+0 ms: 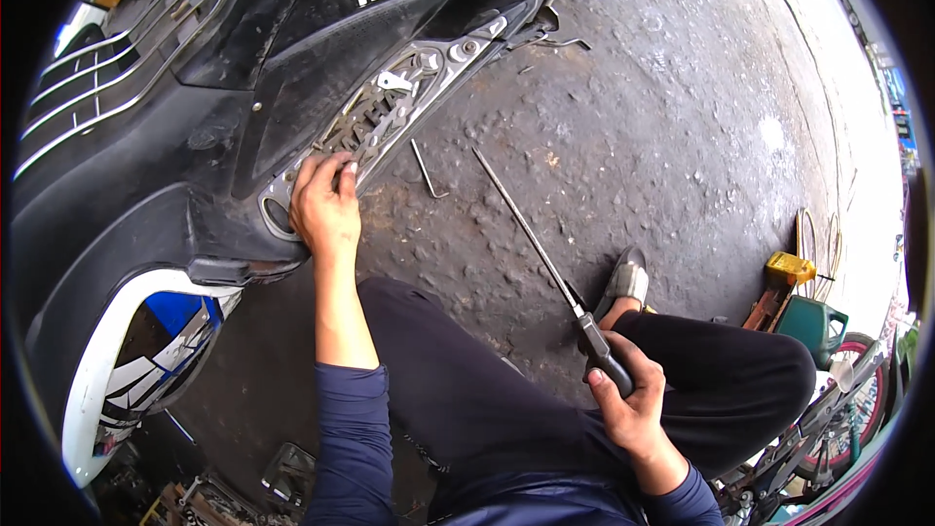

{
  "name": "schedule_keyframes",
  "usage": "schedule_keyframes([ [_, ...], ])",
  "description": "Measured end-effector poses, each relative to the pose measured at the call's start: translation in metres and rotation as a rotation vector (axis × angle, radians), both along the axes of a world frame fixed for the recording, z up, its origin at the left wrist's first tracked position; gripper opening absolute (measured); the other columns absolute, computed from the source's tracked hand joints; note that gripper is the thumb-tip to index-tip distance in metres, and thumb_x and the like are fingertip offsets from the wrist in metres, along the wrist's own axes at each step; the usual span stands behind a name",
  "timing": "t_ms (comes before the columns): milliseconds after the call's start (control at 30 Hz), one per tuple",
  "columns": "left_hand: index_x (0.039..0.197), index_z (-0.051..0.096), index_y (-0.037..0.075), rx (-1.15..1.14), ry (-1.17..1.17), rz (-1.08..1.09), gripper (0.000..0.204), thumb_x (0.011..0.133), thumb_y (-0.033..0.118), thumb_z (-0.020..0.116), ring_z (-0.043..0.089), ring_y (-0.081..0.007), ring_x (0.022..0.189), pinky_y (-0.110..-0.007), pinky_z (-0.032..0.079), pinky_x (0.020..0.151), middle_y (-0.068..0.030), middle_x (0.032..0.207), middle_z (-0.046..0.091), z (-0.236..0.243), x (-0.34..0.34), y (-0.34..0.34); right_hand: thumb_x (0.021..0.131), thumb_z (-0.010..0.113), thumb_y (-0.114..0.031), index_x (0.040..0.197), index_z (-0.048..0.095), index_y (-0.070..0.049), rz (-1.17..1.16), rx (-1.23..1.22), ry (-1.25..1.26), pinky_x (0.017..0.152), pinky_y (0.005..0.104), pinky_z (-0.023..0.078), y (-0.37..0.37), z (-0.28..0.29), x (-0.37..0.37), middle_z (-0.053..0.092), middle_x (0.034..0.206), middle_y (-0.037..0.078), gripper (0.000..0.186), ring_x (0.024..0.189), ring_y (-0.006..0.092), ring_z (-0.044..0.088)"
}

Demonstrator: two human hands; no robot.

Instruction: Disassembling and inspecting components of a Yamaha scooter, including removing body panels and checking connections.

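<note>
My right hand [633,390] is closed round the black handle of a long screwdriver [531,239], whose thin metal shaft points up and to the left over the ground. My left hand [325,205] rests at the near end of a silver footboard plate [458,54] on a black scooter [209,136]. Its fingers are bent and drawn together against the plate; whatever they pinch is hidden. A light metal piece [394,81] lies on the plate's raised dark pattern, farther along from my left hand.
An L-shaped metal rod [425,170] lies on the rough dark ground beside the scooter. At right stand a green jug [814,326], a yellow container [789,268] and a bicycle wheel [855,390]. A white-and-blue scooter panel [156,331] is at left, and metal parts [290,472] lie below it.
</note>
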State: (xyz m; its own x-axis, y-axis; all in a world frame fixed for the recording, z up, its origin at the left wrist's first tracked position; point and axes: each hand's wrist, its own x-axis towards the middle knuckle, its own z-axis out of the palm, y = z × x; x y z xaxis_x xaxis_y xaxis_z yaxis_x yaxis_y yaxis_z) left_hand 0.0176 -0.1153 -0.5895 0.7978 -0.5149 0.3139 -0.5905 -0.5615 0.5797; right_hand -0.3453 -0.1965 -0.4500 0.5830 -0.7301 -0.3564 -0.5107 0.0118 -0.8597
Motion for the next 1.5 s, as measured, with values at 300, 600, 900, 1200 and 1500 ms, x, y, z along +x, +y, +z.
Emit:
schedule_keyframes([
  [300, 0.112, 0.061, 0.001, -0.892, 0.993, -0.178, 0.019, 0.093, 0.001, 0.062, 0.06, -0.0129, 0.087, -0.026, 0.049, 0.075, -0.0058, 0.097, 0.065, 0.018, -0.063, -0.062, 0.08, 0.07, -0.007, 0.117, 0.061, 0.009, 0.127, -0.054, -0.148, 0.068, 0.0289, 0.051, -0.082, -0.015, -0.05, 0.068, 0.085, 0.017, 0.042, 0.07, 0.0228, 0.067],
  [600, 0.114, 0.059, 0.003, -0.973, 1.388, -0.45, 0.021, 0.098, 0.017, 0.058, 0.049, -0.0097, 0.072, -0.026, 0.044, 0.063, -0.0028, 0.087, 0.054, 0.065, -0.126, -0.177, 0.075, 0.071, -0.001, 0.115, 0.063, 0.01, 0.394, -0.198, -0.318, 0.058, 0.0297, 0.05, -0.24, -0.02, -0.076, 0.062, 0.074, 0.015, 0.042, 0.06, 0.023, 0.062],
  [900, 0.103, 0.058, 0.0, -0.962, 1.422, -0.219, 0.024, 0.101, 0.024, 0.056, 0.04, -0.0038, 0.057, -0.019, 0.036, 0.048, 0.0024, 0.074, 0.046, 0.056, -0.129, -0.226, 0.075, 0.071, 0.002, 0.119, 0.061, 0.007, 0.547, -0.305, -0.418, 0.056, 0.0322, 0.047, -0.327, -0.056, -0.075, 0.056, 0.073, 0.012, 0.045, 0.058, 0.0236, 0.055],
  [1200, 0.105, 0.053, -0.001, -0.89, 1.744, -0.194, 0.026, 0.102, 0.024, 0.053, 0.038, -0.0021, 0.05, -0.016, 0.034, 0.038, 0.0035, 0.067, 0.044, 0.026, -0.089, -0.253, 0.065, 0.072, 0.004, 0.121, 0.062, 0.001, 0.64, -0.667, -0.28, 0.054, 0.0357, 0.046, -0.354, -0.066, -0.054, 0.052, 0.076, 0.01, 0.057, 0.059, 0.025, 0.055],
  [1500, 0.104, 0.053, 0.001, -0.935, 1.769, -0.529, 0.028, 0.103, 0.028, 0.052, 0.038, -0.0046, 0.054, -0.017, 0.036, 0.046, 0.004, 0.066, 0.04, 0.001, -0.054, -0.281, 0.088, 0.068, -0.008, 0.124, 0.061, 0.004, 0.136, 0.45, -0.209, 0.083, 0.0233, 0.044, -0.317, -0.077, -0.028, 0.065, 0.096, 0.005, 0.039, 0.091, 0.0084, 0.056],
])
